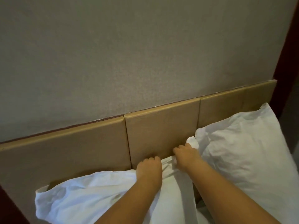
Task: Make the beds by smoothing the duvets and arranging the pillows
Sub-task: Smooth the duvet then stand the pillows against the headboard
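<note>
Two white pillows lean against a tan wooden headboard [80, 147]. The left pillow [90, 194] lies low and crumpled; the right pillow [239, 146] stands higher. My left hand [149, 167] grips the top edge of the left pillow near its right corner, fingers curled over the fabric. My right hand [186, 154] is closed on the right pillow's left corner, a tuft of white cloth showing above the fingers. Both forearms reach in from the bottom of the view.
A grey textured wall [129, 54] rises behind the headboard. A dark reddish frame or curtain edge [288, 54] runs down the far right. A dark strip sits at the bottom left corner.
</note>
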{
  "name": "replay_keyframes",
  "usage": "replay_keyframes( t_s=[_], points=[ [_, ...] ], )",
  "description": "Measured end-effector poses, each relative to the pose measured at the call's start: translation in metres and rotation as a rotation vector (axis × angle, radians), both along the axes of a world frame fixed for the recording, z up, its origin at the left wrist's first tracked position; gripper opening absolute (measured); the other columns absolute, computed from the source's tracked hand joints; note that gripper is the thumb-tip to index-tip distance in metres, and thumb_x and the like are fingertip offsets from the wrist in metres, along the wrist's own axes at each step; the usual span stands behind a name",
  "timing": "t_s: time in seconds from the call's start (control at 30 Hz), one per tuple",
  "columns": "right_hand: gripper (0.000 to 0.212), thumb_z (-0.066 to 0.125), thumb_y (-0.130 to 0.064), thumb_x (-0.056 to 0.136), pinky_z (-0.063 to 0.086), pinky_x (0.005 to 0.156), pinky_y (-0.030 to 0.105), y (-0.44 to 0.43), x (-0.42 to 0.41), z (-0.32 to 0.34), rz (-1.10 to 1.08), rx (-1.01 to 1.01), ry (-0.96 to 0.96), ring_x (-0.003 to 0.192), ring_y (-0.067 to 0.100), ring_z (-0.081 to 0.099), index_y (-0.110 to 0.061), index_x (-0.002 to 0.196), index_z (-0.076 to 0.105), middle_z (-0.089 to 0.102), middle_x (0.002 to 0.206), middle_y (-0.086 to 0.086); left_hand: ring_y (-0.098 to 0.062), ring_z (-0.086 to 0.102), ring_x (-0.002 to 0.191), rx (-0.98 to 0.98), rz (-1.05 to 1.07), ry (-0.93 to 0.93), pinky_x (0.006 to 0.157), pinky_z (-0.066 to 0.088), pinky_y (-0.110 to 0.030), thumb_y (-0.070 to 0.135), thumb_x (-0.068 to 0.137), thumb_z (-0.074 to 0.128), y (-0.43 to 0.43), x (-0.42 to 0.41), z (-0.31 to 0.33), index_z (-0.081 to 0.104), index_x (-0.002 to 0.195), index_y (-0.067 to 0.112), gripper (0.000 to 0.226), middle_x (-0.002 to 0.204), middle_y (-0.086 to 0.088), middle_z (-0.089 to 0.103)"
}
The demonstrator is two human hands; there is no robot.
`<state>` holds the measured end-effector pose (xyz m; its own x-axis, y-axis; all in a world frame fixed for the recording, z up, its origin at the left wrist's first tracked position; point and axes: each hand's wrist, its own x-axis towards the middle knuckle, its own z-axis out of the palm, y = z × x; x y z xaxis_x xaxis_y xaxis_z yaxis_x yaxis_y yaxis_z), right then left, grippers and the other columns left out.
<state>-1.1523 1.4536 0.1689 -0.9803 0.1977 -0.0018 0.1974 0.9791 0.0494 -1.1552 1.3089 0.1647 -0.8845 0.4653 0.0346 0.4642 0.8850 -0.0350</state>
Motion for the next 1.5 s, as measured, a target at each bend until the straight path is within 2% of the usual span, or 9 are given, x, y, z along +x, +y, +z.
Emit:
replay_keyframes(
  t_s=[0.13, 0.3, 0.4, 0.57, 0.77, 0.93, 1.17, 1.33, 1.5],
  points=[
    [0.027, 0.051, -0.018, 0.096, 0.041, 0.099, 0.034, 0.014, 0.008, 0.009, -0.068, -0.009, 0.102, 0.117, 0.026, 0.049, -0.014, 0.123, 0.057, 0.055, 0.127, 0.01, -0.021, 0.065, 0.067, 0.053, -0.078, 0.157, 0.054, 0.046, -0.032, 0.022, 0.064, 0.083, 0.007, -0.001, 0.002, 0.062, 0.082, 0.017, 0.028, 0.079, -0.003, 0.065],
    [0.022, 0.054, -0.008, 0.092, 0.042, 0.09, 0.031, 0.016, -0.002, 0.055, -0.079, 0.039, 0.47, 0.111, 0.026, 0.047, -0.011, 0.113, 0.058, 0.053, 0.117, 0.009, -0.025, 0.063, 0.09, 0.154, -0.068, 0.377, 0.062, 0.034, -0.031, 0.016, 0.097, 0.046, 0.008, -0.02, 0.045, 0.045, 0.114, 0.016, 0.017, 0.108, -0.002, 0.056],
    [0.024, 0.058, -0.005, 0.089, 0.045, 0.086, 0.031, 0.013, -0.009, 0.071, -0.143, -0.028, 0.556, 0.105, 0.025, 0.049, -0.013, 0.112, 0.053, 0.052, 0.115, 0.008, -0.02, 0.063, 0.06, 0.236, -0.105, 0.447, 0.047, 0.03, -0.027, 0.017, 0.074, 0.076, 0.005, -0.022, 0.064, 0.054, 0.094, 0.016, 0.03, 0.078, 0.001, 0.062],
    [0.026, 0.063, -0.009, 0.088, 0.046, 0.085, 0.031, -0.02, -0.004, 0.075, -0.097, -0.093, 0.596, 0.102, 0.023, 0.05, -0.017, 0.11, 0.052, 0.054, 0.113, 0.005, -0.019, 0.054, 0.087, 0.315, -0.152, 0.453, 0.06, 0.027, -0.029, 0.023, 0.099, 0.044, -0.014, -0.009, 0.065, 0.044, 0.113, 0.022, 0.013, 0.105, 0.001, 0.053],
    [0.007, 0.055, -0.013, 0.091, 0.042, 0.074, 0.029, -0.104, 0.02, 0.067, 0.094, -0.131, 0.591, 0.094, 0.021, 0.05, -0.019, 0.092, 0.05, 0.054, 0.104, 0.003, -0.014, 0.048, 0.056, 0.307, -0.229, 0.484, 0.049, 0.028, -0.026, 0.027, 0.069, 0.074, -0.083, 0.008, 0.052, 0.056, 0.079, 0.025, 0.021, 0.073, 0.005, 0.054],
    [0.01, 0.056, -0.02, 0.092, 0.048, 0.082, 0.03, -0.171, 0.022, 0.05, 0.233, -0.235, 0.554, 0.1, 0.019, 0.051, -0.019, 0.101, 0.058, 0.054, 0.107, 0.0, -0.015, 0.054, 0.059, 0.246, -0.258, 0.5, 0.051, 0.037, -0.026, 0.029, 0.063, 0.075, -0.148, 0.019, 0.055, 0.063, 0.077, 0.025, 0.018, 0.072, 0.005, 0.058],
    [0.015, 0.058, -0.019, 0.086, 0.047, 0.089, 0.034, -0.25, 0.025, 0.041, 0.354, -0.259, 0.418, 0.105, 0.021, 0.05, -0.016, 0.101, 0.057, 0.056, 0.106, 0.004, -0.016, 0.055, 0.099, 0.222, -0.241, 0.417, 0.083, 0.042, -0.028, 0.031, 0.095, 0.044, -0.243, 0.015, 0.05, 0.053, 0.117, 0.025, 0.025, 0.111, 0.005, 0.058],
    [0.02, 0.059, -0.017, 0.083, 0.048, 0.083, 0.034, -0.288, 0.032, 0.031, 0.405, -0.233, 0.307, 0.101, 0.022, 0.052, -0.013, 0.103, 0.059, 0.056, 0.106, 0.006, -0.017, 0.058, 0.099, 0.102, -0.267, 0.27, 0.084, 0.045, -0.029, 0.026, 0.094, 0.045, -0.286, 0.01, 0.038, 0.052, 0.123, 0.022, 0.03, 0.112, 0.002, 0.063],
    [0.017, 0.05, -0.015, 0.092, 0.045, 0.08, 0.034, -0.309, 0.039, 0.028, 0.202, -0.076, 0.37, 0.099, 0.026, 0.057, -0.015, 0.1, 0.065, 0.062, 0.104, 0.006, -0.02, 0.064, 0.092, -0.09, -0.149, 0.182, 0.075, 0.045, -0.032, 0.015, 0.091, 0.053, -0.308, 0.019, 0.038, 0.049, 0.116, 0.021, 0.026, 0.103, 0.001, 0.065]
  ],
)
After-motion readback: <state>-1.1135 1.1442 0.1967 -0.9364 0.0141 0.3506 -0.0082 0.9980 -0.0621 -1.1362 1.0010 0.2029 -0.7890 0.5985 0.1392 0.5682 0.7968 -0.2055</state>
